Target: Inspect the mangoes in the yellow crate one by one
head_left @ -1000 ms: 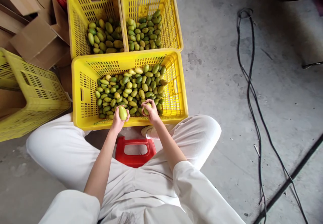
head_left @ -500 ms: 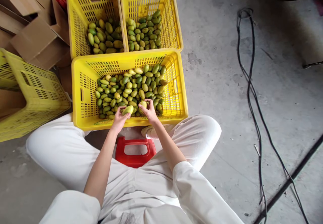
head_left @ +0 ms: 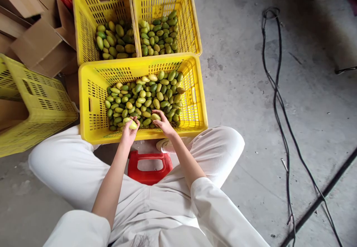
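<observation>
A yellow plastic crate (head_left: 89,132) stands on the floor between my knees, holding a heap of small green and yellow-green fruits (head_left: 145,94). My left hand (head_left: 128,131) is at the crate's near edge, its fingers closed round one pale yellow-green fruit (head_left: 131,123). My right hand (head_left: 165,123) rests on the heap just to the right, fingers curled over another fruit (head_left: 155,116) lying among the rest.
Two more yellow crates (head_left: 83,50) (head_left: 195,35) with the same fruit stand behind the near one. A tilted yellow crate (head_left: 33,106) and cardboard boxes (head_left: 36,42) lie at left. A red stool (head_left: 147,167) is under me. Black cables (head_left: 279,102) run over the concrete at right.
My left hand has turned its fruit over and lowered it toward the heap. My right hand has dropped from holding a fruit up to resting on the pile.
</observation>
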{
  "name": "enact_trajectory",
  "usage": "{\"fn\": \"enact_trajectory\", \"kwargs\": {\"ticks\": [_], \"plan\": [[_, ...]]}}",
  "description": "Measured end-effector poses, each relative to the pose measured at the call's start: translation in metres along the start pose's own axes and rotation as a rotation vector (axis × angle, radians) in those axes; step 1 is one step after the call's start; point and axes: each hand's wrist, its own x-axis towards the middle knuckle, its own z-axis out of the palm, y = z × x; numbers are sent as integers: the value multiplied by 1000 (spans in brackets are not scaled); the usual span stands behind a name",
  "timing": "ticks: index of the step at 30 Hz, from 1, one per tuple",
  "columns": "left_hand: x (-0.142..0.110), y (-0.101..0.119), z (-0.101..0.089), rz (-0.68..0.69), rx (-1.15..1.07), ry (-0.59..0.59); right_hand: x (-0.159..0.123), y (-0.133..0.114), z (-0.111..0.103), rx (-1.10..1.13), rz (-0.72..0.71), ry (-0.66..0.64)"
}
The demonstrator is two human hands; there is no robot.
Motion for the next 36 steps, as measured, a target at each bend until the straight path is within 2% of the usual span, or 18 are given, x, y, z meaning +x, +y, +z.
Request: {"fn": "enact_trajectory", "kwargs": {"ticks": [5, 15, 22, 26, 33, 36], "plan": [[-3, 1, 3, -22, 47, -115, -2, -2, 4, 49, -37, 8], [-5, 7, 1, -127, -8, -124, 1, -5, 6, -40, 85, 62], [-4, 1, 3, 2, 111, -80, -2, -9, 6, 115, 46, 11], [-4, -1, 3, 48, 165, -91, -1, -6, 7, 45, 27, 22], [-5, 6, 0, -84, -7, -128, 5, 9, -2, -77, -15, 56], [-4, 3, -1, -95, 42, -127, 7, 15, -5, -172, -65, 34]]}}
